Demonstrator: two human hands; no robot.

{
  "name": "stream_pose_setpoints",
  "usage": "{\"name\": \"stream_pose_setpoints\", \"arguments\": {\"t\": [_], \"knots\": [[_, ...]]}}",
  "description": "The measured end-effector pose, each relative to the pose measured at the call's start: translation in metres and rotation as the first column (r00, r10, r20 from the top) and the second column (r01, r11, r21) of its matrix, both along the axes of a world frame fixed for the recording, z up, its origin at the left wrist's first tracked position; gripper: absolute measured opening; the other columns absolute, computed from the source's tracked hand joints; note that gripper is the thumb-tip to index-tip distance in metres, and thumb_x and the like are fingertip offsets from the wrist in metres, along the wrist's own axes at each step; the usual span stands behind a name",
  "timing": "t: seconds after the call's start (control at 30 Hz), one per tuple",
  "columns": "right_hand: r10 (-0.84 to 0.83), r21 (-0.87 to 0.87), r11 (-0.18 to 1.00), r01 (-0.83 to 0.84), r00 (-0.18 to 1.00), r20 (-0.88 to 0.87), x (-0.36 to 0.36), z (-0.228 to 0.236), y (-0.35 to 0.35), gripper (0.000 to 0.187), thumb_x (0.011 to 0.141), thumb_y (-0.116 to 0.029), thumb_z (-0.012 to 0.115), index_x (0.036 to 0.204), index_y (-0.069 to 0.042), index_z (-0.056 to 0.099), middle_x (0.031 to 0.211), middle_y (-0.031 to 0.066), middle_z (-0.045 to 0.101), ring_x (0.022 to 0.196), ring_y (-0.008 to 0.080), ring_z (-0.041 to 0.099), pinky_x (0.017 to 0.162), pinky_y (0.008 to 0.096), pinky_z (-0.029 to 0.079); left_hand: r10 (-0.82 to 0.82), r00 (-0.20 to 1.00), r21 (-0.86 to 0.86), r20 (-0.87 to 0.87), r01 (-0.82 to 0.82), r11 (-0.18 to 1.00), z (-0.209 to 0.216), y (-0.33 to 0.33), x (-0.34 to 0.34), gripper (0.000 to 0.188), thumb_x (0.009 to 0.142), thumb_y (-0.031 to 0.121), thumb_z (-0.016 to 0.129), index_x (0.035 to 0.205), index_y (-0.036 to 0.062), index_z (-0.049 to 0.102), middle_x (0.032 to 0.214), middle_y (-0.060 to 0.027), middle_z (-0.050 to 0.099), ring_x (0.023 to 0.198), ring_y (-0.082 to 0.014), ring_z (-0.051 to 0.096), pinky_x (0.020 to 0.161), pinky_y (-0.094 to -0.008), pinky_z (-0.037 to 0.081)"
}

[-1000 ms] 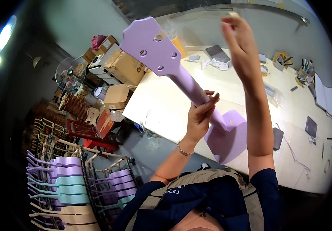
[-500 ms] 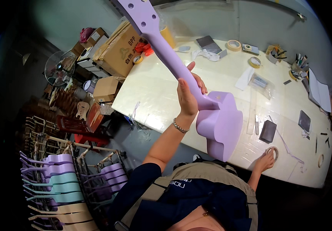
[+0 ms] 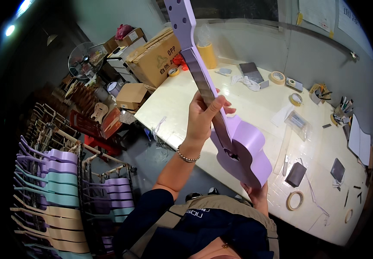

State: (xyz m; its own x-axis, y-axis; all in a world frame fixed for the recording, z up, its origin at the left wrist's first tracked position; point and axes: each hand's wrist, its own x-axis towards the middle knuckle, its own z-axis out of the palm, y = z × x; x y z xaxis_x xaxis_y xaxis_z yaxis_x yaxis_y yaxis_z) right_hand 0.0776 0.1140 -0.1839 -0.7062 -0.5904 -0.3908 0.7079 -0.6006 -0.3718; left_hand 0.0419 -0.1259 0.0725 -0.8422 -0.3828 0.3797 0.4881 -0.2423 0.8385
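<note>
A lilac ukulele (image 3: 252, 140) is held up at a slant, its headstock toward the top and its body low near the table's front edge. My left hand (image 3: 202, 116) is wrapped round its neck, thumb across the brownish fingerboard (image 3: 207, 93). At the lower end of the body, my right hand (image 3: 258, 195) grips the rim; some of its fingers are hidden behind the ukulele. A masking tape ring (image 3: 295, 200) lies on the table just right of that hand. Beside it are a dark rectangular block (image 3: 296, 175) and a thin knife (image 3: 286, 165).
Tape rolls (image 3: 277, 77), pen holders (image 3: 320, 94) and a plastic pouch (image 3: 298, 125) sit on the pale table (image 3: 169, 103). Cardboard boxes (image 3: 154, 58) stand at the far left corner. Racks of coloured ukuleles (image 3: 61, 177) fill the lower left, with a red stool (image 3: 102, 144) behind.
My right hand has let go of the tape ring and taken hold of the ukulele's lower end. The ukulele has turned, so its fingerboard now shows instead of the neck's back.
</note>
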Motion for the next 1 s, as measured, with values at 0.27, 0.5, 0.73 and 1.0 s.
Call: {"name": "stream_pose_setpoints", "arguments": {"t": [0.27,0.5,0.73,1.0], "knots": [[0.289,0.298,0.913,-0.277,0.957,0.004,-0.008,-0.038,-0.014,0.085,0.083,-0.073,0.021,0.126,-0.002,0.042,0.109,0.0166,0.058,0.095,0.0262,0.058,0.080,0.0385,0.049,0.106,0.992,-0.153,0.071,-0.094,0.984,-0.001,0.006,0.039,0.021,0.083,0.013,0.066,0.092,0.0011,0.052,0.071,-0.0042,0.057,0.063,-0.0145,0.059,0.065,-0.0312,0.053],[0.448,0.494,0.802,-0.336,0.885,-0.126,-0.022,-0.013,-0.028,0.076,0.089,-0.066,0.019,0.123,-0.003,0.044,0.103,0.0150,0.059,0.090,0.0243,0.060,0.080,0.0361,0.047,0.638,0.763,-0.431,0.100,-0.545,0.719,-0.008,-0.008,0.081,0.022,0.084,0.012,0.065,0.094,-0.0015,0.051,0.080,-0.0041,0.056,0.067,-0.0118,0.057,0.062,-0.0253,0.050],[0.586,0.544,0.743,-0.390,0.772,-0.246,-0.027,0.015,-0.072,0.071,0.091,-0.061,0.022,0.121,-0.001,0.046,0.100,0.0139,0.060,0.089,0.0228,0.059,0.081,0.0345,0.048,0.721,0.689,-0.434,0.072,-0.629,0.645,-0.025,-0.047,0.133,0.021,0.083,0.009,0.065,0.094,-0.0020,0.051,0.078,-0.0049,0.057,0.067,-0.0121,0.057,0.062,-0.0254,0.049],[0.647,0.562,0.755,-0.338,0.521,-0.556,0.011,0.080,-0.178,0.053,0.096,-0.043,0.031,0.111,0.003,0.054,0.093,0.0124,0.062,0.085,0.0191,0.060,0.079,0.0318,0.048,0.749,0.657,-0.386,0.085,-0.672,0.632,-0.054,-0.100,0.203,0.020,0.084,0.016,0.066,0.093,0.0019,0.055,0.074,-0.0015,0.058,0.066,-0.0070,0.053,0.060,-0.0213,0.043]]}}
